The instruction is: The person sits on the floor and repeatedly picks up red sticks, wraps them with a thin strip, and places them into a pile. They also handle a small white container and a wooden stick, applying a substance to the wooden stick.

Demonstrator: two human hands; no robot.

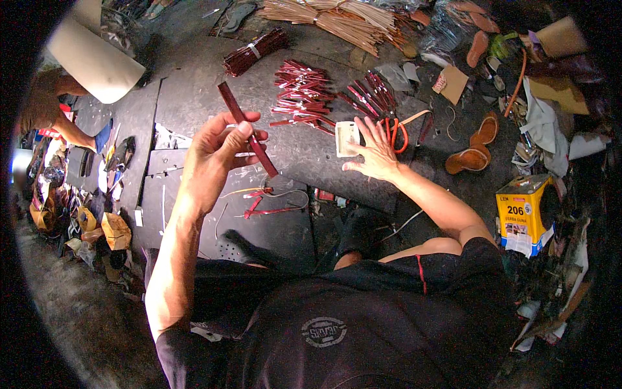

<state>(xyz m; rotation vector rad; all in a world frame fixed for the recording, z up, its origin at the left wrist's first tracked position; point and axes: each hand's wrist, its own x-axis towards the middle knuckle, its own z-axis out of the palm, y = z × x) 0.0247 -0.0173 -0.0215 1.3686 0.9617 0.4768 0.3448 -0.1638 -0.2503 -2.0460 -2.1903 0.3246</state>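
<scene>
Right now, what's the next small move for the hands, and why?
Probably close the right hand on the small off-white rectangular object: it spreads open at that object's edge, while the left hand pinches a glossy dark-red strip.

- The fingers of your left hand [217, 146] hide the middle of the dark red strip [265, 159].
- Your right hand [374, 155] covers the right part of the cream block [343, 139].
- You see orange handles [404, 137] beside that hand, partly hidden by it.
- Your dark shirt [402, 318] hides the heel of your clog [234, 248].
- The top edge cuts off the tan stick bundle [337, 23].
- A pale sheet [97, 61] and the black rim hide much of another person [45, 97].
</scene>
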